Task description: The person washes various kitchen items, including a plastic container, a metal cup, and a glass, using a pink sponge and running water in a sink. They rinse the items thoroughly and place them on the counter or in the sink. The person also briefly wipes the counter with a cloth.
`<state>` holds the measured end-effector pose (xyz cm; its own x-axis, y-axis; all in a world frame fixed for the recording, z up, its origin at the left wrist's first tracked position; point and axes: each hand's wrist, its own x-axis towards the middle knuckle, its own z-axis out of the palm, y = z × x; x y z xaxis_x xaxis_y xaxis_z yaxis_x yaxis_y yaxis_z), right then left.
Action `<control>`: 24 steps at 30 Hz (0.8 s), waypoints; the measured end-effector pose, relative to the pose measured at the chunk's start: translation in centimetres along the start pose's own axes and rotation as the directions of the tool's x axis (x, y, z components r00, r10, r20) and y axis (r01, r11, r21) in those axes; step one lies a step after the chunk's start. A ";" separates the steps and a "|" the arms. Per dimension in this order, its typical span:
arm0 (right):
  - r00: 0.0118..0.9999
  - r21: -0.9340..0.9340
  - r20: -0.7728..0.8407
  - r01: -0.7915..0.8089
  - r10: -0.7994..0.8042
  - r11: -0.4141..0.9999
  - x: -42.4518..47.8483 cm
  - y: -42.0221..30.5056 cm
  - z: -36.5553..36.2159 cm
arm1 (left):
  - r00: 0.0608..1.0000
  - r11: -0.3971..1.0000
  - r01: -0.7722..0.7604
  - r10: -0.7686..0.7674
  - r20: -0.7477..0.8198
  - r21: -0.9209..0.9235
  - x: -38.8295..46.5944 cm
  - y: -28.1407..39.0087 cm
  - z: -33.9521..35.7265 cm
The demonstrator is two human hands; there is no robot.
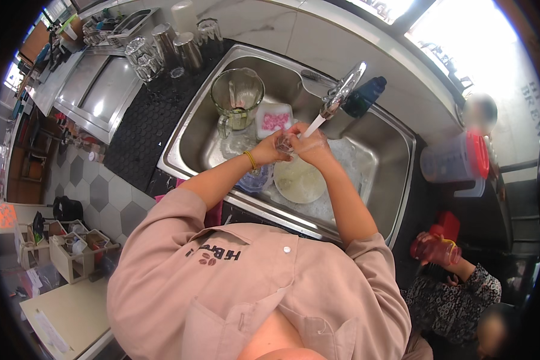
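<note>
Under the running stream of the chrome faucet (pixel 342 92), my two hands meet over a steel sink (pixel 378 157). My left hand (pixel 270 148) is closed around a small clear glass (pixel 284 143). My right hand (pixel 310 144) touches the glass from the other side, and water runs over it; how its fingers sit is partly hidden. Just beyond my hands is a square white container with pink bits (pixel 275 120). Behind it to the left lies a glass blender jug (pixel 237 92). Below my hands are a round pale bowl (pixel 299 180) in suds and a bluish clear dish (pixel 254 179).
Glasses (pixel 142 58) and metal tumblers (pixel 188 49) stand on the black mat (pixel 148 117) at left. A dark blue bottle (pixel 364 96) is behind the faucet. A red-lidded plastic pitcher (pixel 454 157) stands right; below it another person's hand (pixel 427 247) holds a red bottle (pixel 445 252).
</note>
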<state>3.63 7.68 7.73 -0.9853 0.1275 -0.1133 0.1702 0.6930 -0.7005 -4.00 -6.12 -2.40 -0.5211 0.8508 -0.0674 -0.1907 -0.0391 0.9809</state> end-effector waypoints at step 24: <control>0.959 -0.604 -0.246 -0.037 -0.142 0.796 2.6 17.3 4.0 | 0.748 0.720 0.655 -0.575 0.333 -0.228 0.5 -0.2 -1.8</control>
<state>4.02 17.16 -7.53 -0.9663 0.1980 0.1644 0.1782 0.9757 -0.1277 -5.74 -6.60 -2.91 -0.0030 0.8329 -0.5533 -0.6685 0.4099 0.6205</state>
